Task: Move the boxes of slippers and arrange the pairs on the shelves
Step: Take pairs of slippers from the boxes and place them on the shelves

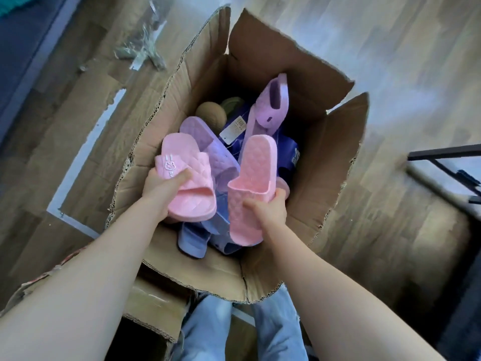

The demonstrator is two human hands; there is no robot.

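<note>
Although the cardboard box (pixel 325 178) stands open on the wooden floor (pixel 390 61) with a pink pair held over its contents, no slipper is seen on any shelf, so the task reads as barely under way. Left of the box lie a flattened sheet of cardboard (pixel 78 157) and, further off, a scrap of crumpled plastic wrap (pixel 145 48). Over the box's left side the left hand (pixel 161 190) grips the first pink slipper (pixel 192 188), thumb pressed across its quilted strap beside a small rabbit emblem, fingers curled underneath. Just right of it, inside the box, a lilac slipper (pixel 197 131) lies on the heap, with pale blue slippers (pixel 192 241) lower down toward the box's near wall. Over the middle of the box the right hand (pixel 268 208) clasps the second pink slipper (pixel 251 175) round its strap end, fingers wrapped about the edge. Toward the box's far right corner another lilac slipper (pixel 270 105) leans upright, with a white tag (pixel 231 128) and dark blue pieces (pixel 289 152) beside it. Well right of the box a black metal frame (pixel 447 162) juts in; whether it is the shelving I cannot tell. By my reckoning this pair must next go to the shelves, and the many slippers left in the box, sorted into pairs, must follow.
</note>
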